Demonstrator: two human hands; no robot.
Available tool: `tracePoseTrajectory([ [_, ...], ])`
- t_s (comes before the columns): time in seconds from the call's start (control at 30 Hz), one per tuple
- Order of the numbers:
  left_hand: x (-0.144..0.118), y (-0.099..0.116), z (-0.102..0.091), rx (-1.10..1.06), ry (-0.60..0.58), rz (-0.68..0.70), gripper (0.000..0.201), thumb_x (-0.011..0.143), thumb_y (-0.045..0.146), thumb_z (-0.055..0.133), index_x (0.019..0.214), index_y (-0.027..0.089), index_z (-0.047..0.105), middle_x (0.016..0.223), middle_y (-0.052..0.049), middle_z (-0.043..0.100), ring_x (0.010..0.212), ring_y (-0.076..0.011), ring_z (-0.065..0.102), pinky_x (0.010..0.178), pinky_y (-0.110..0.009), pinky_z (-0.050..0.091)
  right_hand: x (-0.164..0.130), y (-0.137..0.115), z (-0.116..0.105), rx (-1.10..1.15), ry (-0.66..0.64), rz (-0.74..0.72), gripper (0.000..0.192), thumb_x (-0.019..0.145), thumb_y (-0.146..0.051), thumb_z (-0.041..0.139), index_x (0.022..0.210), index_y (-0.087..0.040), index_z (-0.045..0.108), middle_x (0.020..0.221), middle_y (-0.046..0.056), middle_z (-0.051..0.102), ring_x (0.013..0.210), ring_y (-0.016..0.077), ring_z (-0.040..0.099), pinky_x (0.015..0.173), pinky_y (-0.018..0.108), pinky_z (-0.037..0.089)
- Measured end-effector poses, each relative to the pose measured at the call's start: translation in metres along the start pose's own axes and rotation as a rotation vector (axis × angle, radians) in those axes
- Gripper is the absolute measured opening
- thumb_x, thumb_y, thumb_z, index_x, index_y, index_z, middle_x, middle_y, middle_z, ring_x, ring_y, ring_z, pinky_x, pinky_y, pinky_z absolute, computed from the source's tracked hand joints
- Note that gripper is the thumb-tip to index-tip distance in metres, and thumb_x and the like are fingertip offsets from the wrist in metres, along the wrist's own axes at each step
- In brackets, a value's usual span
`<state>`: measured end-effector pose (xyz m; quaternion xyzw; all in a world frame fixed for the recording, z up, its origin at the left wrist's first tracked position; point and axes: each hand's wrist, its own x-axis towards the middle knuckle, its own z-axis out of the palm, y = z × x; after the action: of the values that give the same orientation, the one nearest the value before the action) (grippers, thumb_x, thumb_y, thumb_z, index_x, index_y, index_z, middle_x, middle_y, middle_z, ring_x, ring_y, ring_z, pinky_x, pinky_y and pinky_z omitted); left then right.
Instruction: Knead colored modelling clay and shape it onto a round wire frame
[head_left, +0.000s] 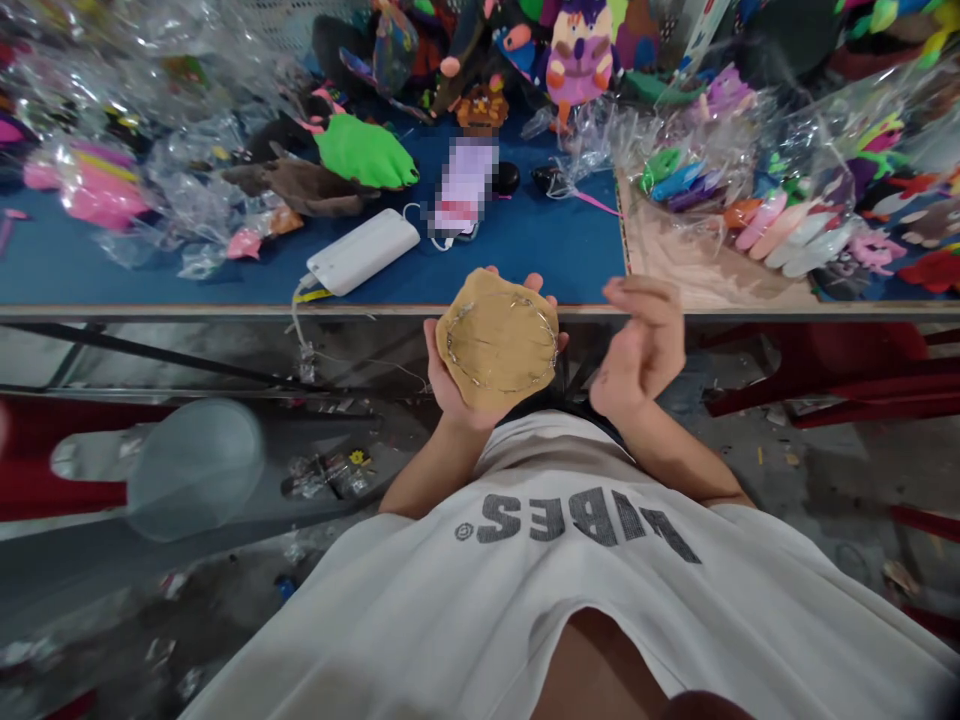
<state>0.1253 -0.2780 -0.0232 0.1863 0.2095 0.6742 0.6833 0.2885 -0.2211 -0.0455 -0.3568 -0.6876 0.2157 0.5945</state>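
Fabric, a tan rounded piece (499, 345) with a thin line of thread or wire looping round near its edge, lies flat across the left hand (457, 375). The palm is turned up under it and the fingertips show past its far edge, curled a little, so the piece is propped from below and lightly held there, with its whole face open to view. The right hand (641, 350) hangs just beside the piece, to its right, not touching it. Its fingers are bent loosely inward and it holds nothing that can be seen, though it is blurred, so a needle or thread end between the fingers could not be ruled out.

Both hands sit just short of the near edge of the blue table (112, 265), above the lap and the white shirt (570, 590). Beyond the held piece, on the table, lie a white power bank (364, 250) with its cable trailing over the edge, a green felt shape (364, 152) and a brown one (307, 185) farther off to the left, and heaps of clear plastic bags (195, 200). Farther right of the free hand, a clear bag of coloured felt pieces (780, 210) rests on a bare wooden stretch of table, within reach. Finished plush toys (581, 50) stand along the far side, well apart from the hands.
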Motion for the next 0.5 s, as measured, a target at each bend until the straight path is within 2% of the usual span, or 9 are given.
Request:
tracePoseTrajectory([
  [0.03, -0.001, 0.002, 0.003, 0.001, 0.009, -0.001, 0.073, 0.108, 0.078, 0.020, 0.160, 0.043, 0.057, 0.166, -0.002, 0.063, 0.166, -0.0378, 0.048, 0.127, -0.068, 0.048, -0.001, -0.002, -0.005, 0.079, 0.091, 0.069, 0.056, 0.107, -0.071, 0.041, 0.120, -0.025, 0.070, 0.123, 0.014, 0.069, 0.129, 0.0334, 0.067, 0.119, 0.058, 0.054],
  [0.07, -0.002, 0.004, 0.005, -0.008, 0.031, -0.009, 0.072, 0.108, 0.079, 0.021, 0.161, 0.044, 0.055, 0.167, -0.002, 0.062, 0.166, -0.0387, 0.048, 0.126, -0.070, 0.047, -0.001, -0.004, -0.009, 0.161, 0.127, 0.127, 0.043, 0.108, -0.063, 0.051, 0.115, -0.026, 0.072, 0.113, 0.012, 0.071, 0.116, 0.0299, 0.071, 0.110, 0.053, 0.059],
  [0.1, -0.002, 0.004, 0.006, -0.023, 0.057, -0.021, 0.071, 0.107, 0.080, 0.023, 0.161, 0.046, 0.055, 0.168, -0.002, 0.061, 0.167, -0.0396, 0.046, 0.126, -0.072, 0.047, -0.002, -0.005, -0.011, 0.232, 0.095, 0.187, 0.036, 0.106, -0.059, 0.060, 0.111, -0.026, 0.074, 0.108, 0.010, 0.073, 0.108, 0.0272, 0.073, 0.104, 0.048, 0.062],
  [0.2, -0.001, 0.003, 0.008, -0.068, 0.106, -0.034, 0.069, 0.106, 0.080, 0.029, 0.160, 0.047, 0.055, 0.169, -0.001, 0.059, 0.170, -0.0406, 0.040, 0.127, -0.074, 0.044, 0.000, -0.007, -0.015, 0.354, -0.217, 0.401, 0.041, 0.099, -0.066, 0.074, 0.107, -0.026, 0.079, 0.113, 0.007, 0.078, 0.105, 0.0230, 0.076, 0.095, 0.039, 0.066],
  [0.3, 0.001, 0.000, 0.005, -0.064, 0.085, -0.009, 0.068, 0.106, 0.079, 0.030, 0.159, 0.045, 0.056, 0.166, -0.002, 0.062, 0.171, -0.0397, 0.039, 0.131, -0.069, 0.042, 0.003, -0.010, -0.017, 0.523, -0.420, 0.523, 0.049, 0.090, -0.072, 0.082, 0.098, -0.024, 0.079, 0.104, 0.005, 0.078, 0.087, 0.0189, 0.077, 0.080, 0.033, 0.068],
  [0.37, 0.001, -0.001, 0.003, -0.051, 0.064, -0.007, 0.070, 0.107, 0.079, 0.027, 0.159, 0.042, 0.057, 0.162, -0.003, 0.065, 0.170, -0.0392, 0.040, 0.134, -0.066, 0.040, 0.004, -0.012, -0.019, 0.621, -0.495, 0.581, 0.051, 0.086, -0.073, 0.086, 0.090, -0.022, 0.077, 0.094, 0.003, 0.076, 0.079, 0.0172, 0.075, 0.073, 0.031, 0.069],
  [0.5, -0.001, -0.006, -0.002, -0.025, 0.005, 0.000, 0.080, 0.102, 0.089, 0.026, 0.152, 0.039, 0.062, 0.157, -0.005, 0.069, 0.167, -0.0398, 0.045, 0.134, -0.061, 0.040, 0.002, -0.014, -0.017, 0.723, -0.529, 0.684, 0.051, 0.083, -0.070, 0.090, 0.087, -0.021, 0.075, 0.085, 0.000, 0.071, 0.074, 0.0147, 0.072, 0.067, 0.029, 0.070],
])
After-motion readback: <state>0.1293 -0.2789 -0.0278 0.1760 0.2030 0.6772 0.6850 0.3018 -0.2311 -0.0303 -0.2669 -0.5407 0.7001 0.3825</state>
